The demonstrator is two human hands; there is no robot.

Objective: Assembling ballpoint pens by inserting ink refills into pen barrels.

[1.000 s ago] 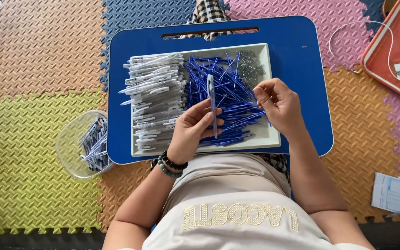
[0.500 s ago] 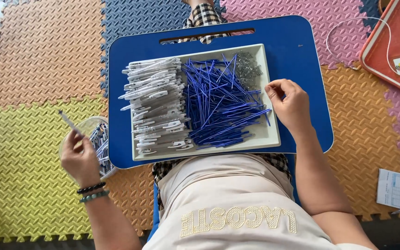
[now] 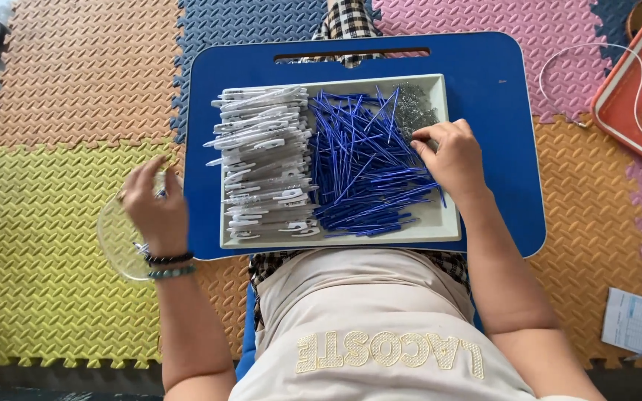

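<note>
Clear round container (image 3: 117, 249) under the loosely open left hand (image 3: 156, 212); right hand (image 3: 451, 156) pinching among small metal springs (image 3: 414, 111).

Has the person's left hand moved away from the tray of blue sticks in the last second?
Yes. The left hand has swung left off the tray, past the blue lap board's edge, and is now over the clear bowl on the mat.

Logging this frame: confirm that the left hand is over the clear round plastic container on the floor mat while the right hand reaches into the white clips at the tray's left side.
Not quite. In the head view the right hand reaches the small grey metal pieces at the tray's far right corner, not the white clips.
</note>
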